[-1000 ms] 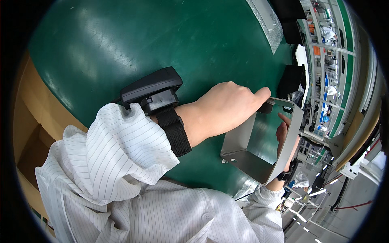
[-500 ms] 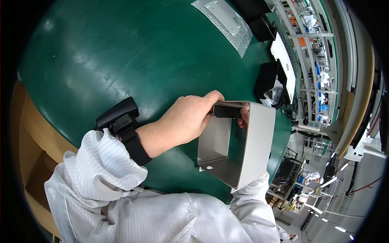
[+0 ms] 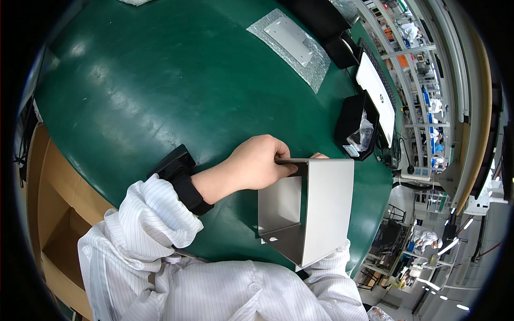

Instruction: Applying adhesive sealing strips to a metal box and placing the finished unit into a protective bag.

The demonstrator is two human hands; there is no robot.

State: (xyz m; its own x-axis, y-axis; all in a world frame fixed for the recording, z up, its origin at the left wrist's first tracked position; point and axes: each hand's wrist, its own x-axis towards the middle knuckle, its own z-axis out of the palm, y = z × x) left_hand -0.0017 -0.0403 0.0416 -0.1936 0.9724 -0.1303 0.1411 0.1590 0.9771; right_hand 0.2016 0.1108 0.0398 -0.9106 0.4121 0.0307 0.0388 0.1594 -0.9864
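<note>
A grey sheet-metal frame point(image 3: 327, 206), box-shaped with open ends, is held up in front of my chest over the green table. My left hand point(image 3: 258, 163) pinches its upper left edge, thumb inside and fingers on the outer side. Beneath the top panel, near my thumb, a dark strip point(image 3: 301, 169) shows in part. My right hand point(image 3: 319, 155) is nearly hidden behind the frame; only its fingertips show at the top edge, seemingly gripping it. A small white tab point(image 3: 273, 239) is on the lower panel. A black device is strapped to my left wrist.
Beyond the frame stands a black bin point(image 3: 350, 117) holding clear plastic bags. A flat grey plate point(image 3: 289, 40) lies on bubble wrap point(image 3: 258, 27) at the far side. A white laptop-like panel point(image 3: 375, 91) is at the right. An open cardboard box point(image 3: 59, 198) sits by the table's left edge.
The frame has turned so its right panel faces me more, covering more of the dark strip. My right fingertips have gone from inside the frame to its top edge. The view has shifted slightly.
</note>
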